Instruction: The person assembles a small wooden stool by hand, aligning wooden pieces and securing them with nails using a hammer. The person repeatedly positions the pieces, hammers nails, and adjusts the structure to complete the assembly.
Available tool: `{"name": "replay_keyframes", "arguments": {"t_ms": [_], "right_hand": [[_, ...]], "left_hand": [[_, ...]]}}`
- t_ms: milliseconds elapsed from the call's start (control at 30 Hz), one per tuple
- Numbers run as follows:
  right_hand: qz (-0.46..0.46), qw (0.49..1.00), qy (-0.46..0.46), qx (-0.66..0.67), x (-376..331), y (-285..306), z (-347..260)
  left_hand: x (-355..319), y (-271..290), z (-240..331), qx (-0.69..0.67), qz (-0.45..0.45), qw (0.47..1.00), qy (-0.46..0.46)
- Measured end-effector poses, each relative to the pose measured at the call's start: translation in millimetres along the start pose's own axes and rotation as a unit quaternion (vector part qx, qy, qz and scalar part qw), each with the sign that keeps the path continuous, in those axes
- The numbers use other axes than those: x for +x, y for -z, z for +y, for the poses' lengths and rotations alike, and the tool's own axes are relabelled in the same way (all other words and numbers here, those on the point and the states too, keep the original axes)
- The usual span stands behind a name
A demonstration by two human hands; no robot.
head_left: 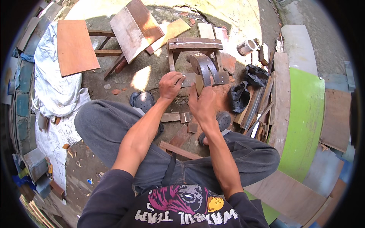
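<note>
A white tin [246, 47] stands on the ground by the far right corner of the low stool [194, 42]. The left hand [170, 86] pinches a flat wood piece [189, 79] at the stool's near edge. The right hand [203, 103], thumb up, grips a small block [199, 84] against it.
</note>
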State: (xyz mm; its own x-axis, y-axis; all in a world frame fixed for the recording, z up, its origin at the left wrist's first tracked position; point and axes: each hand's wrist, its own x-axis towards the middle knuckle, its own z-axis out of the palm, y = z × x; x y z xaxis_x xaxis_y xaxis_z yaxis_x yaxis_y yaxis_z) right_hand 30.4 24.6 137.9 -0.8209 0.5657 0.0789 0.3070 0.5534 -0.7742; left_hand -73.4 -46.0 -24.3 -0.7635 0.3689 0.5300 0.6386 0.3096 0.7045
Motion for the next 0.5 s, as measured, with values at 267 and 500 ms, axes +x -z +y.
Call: {"name": "replay_keyframes", "arguments": {"t_ms": [267, 500], "right_hand": [[-0.101, 0.984, -0.086, -0.118, 3, -3, 24], [0.021, 1.0, -0.004, -0.008, 1, 18, -5]], "left_hand": [[-1, -2, 0, -0.003, -0.013, 1.0, 0.003], [-3, 4, -4, 0.014, -0.024, 1.0, 0.005]]}}
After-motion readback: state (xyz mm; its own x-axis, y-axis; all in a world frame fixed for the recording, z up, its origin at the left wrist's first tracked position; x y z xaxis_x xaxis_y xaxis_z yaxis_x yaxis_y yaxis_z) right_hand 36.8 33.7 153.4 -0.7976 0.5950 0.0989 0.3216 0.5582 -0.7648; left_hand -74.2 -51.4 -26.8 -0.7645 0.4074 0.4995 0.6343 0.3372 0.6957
